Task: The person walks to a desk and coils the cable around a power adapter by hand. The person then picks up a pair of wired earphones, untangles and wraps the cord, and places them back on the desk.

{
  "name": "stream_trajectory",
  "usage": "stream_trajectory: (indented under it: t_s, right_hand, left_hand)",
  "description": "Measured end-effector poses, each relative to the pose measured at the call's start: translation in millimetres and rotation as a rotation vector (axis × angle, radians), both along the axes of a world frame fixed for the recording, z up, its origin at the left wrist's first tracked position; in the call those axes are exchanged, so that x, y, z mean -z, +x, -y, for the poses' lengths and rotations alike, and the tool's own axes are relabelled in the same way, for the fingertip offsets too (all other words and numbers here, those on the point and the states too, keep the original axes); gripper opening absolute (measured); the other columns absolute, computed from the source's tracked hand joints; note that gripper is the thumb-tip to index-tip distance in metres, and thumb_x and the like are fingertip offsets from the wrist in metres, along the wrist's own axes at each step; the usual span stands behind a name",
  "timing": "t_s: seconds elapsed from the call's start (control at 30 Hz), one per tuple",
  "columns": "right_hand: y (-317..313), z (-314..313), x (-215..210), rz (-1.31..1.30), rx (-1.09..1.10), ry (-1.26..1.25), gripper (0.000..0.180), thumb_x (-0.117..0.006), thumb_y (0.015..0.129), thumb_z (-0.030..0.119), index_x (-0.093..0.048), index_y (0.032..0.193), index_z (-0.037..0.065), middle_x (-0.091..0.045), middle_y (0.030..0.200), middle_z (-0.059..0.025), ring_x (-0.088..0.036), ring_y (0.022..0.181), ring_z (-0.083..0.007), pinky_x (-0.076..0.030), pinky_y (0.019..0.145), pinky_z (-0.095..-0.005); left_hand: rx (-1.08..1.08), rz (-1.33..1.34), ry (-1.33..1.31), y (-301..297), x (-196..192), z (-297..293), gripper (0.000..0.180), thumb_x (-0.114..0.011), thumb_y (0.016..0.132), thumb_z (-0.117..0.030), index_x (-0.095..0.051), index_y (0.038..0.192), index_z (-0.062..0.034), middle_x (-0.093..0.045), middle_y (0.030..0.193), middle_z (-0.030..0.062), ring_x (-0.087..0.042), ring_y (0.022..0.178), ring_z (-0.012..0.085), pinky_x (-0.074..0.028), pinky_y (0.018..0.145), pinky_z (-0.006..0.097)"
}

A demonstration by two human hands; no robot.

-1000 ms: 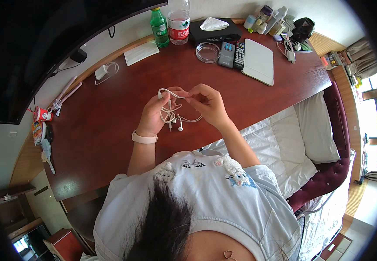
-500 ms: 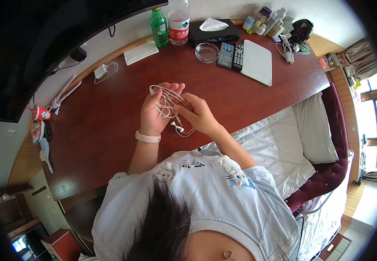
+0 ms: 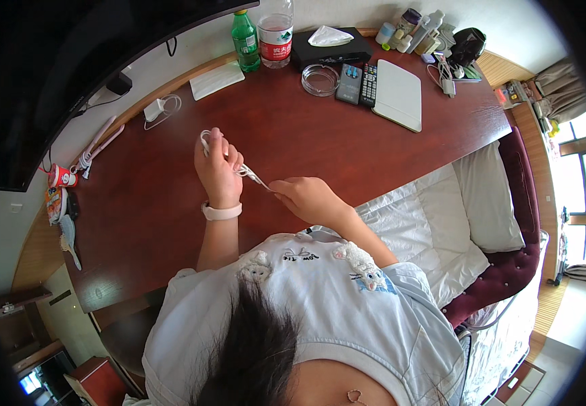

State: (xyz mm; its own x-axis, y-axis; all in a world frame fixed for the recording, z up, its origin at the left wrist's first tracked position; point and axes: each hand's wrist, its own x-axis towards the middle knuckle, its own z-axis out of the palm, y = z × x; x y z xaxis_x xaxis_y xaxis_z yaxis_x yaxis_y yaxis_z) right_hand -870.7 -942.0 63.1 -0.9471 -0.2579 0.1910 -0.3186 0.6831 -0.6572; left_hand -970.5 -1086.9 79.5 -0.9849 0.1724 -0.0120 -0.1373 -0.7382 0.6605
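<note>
The left hand (image 3: 217, 169) is now gripping the bundled white cord (image 3: 206, 141); the right hand (image 3: 304, 196) is pinching its tail taut, tidying the coil.

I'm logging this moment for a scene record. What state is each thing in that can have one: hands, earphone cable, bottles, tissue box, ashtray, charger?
left hand: closed around the coiled white earphone cable
right hand: pinching the cable's free end, pulled taut
green bottle: upright, capped
clear bottle: upright
tissue box: open, a tissue sticking out
glass ashtray: looks empty
white charger: lying on the desk, cord looped
</note>
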Motion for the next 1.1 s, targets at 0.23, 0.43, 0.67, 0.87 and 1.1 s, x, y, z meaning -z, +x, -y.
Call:
stream_trajectory:
  t_s: [0.23,0.43,0.67,0.87,1.1]
  right_hand:
    - [-12.2,-11.5,-44.7,-0.168,-0.061,-0.143,0.019,-0.062,0.073,0.006,-0.056,0.091,0.006,-0.058,0.08,-0.0091,-0.059,0.07,-0.0295,-0.048,0.06,-0.0379]
    - [-20.7,-20.7,-59.6,-0.129,0.066,-0.29,0.03,-0.067,0.064,0.0,-0.054,0.091,0.004,-0.056,0.082,-0.0105,-0.058,0.07,-0.0283,-0.046,0.061,-0.0364]
    - [-25.3,-42.3,-47.0,0.239,-0.091,-0.502,0.038,-0.068,0.072,0.007,-0.055,0.107,0.003,-0.054,0.072,0.001,-0.045,0.058,-0.0062,-0.041,0.052,-0.0219]
    - [-13.1,-65.5,-22.4,0.455,0.099,-0.799,0.016,-0.055,0.088,0.011,-0.061,0.098,0.0,-0.057,0.068,-0.0002,-0.048,0.057,-0.0027,-0.038,0.05,-0.0206]
    - [-17.0,-16.4,-21.7,0.01,-0.005,-0.306,0.014,-0.053,0.086,0.012,-0.061,0.089,0.0,-0.059,0.068,-0.0149,-0.056,0.06,-0.0287,-0.044,0.057,-0.0338]
  left_hand:
    - [0.113,-0.514,-0.784,15.7,10.8,-20.4,0.021,-0.063,0.085,-0.024,-0.056,0.085,-0.0046,-0.053,0.07,-0.0033,-0.045,0.059,0.0017,-0.035,0.049,0.018]
    - [0.793,-0.189,-0.151,25.7,-5.1,-18.9,0.025,-0.065,0.082,-0.025,-0.057,0.09,-0.0028,-0.048,0.067,-0.0053,-0.039,0.055,0.0006,-0.029,0.046,0.019]
    - [0.956,-0.311,-0.688,19.1,-11.0,-8.7,0.015,-0.067,0.079,-0.017,-0.058,0.079,-0.005,-0.041,0.054,-0.0067,-0.032,0.045,0.0009,-0.024,0.041,0.021]
    - [0.496,-0.125,-0.423,3.5,-6.7,5.2,0.014,-0.068,0.079,-0.014,-0.057,0.075,-0.007,-0.04,0.054,-0.0076,-0.028,0.042,0.0013,-0.02,0.04,0.021]
    - [0.274,0.029,-0.177,10.0,2.1,-13.7,0.016,-0.071,0.076,-0.008,-0.055,0.075,-0.0067,-0.034,0.052,-0.0084,-0.025,0.041,0.0017,-0.018,0.039,0.022]
